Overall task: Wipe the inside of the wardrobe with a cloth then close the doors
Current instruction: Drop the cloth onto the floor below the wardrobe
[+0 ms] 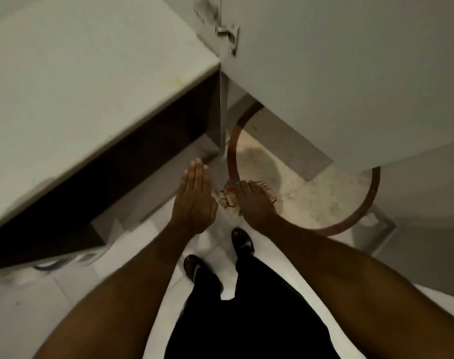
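Note:
My right hand [255, 204] grips a crumpled red-and-white striped cloth [228, 200], held just over the near rim of a round table. My left hand [193, 200] is stretched out flat beside it, fingers straight and together, holding nothing. Both hands are below and in front of the wardrobe's grey shelf [91, 86], which fills the upper left. The open grey wardrobe door [337, 73] fills the upper right, and its metal hinge [229, 35] shows at the top. Neither hand touches the shelf or the door.
A round marble-topped table with a brown rim [360, 211] stands under the open door. The space below the shelf [117, 177] is dark. My feet in dark sandals [242, 239] stand on a white tiled floor [65, 294].

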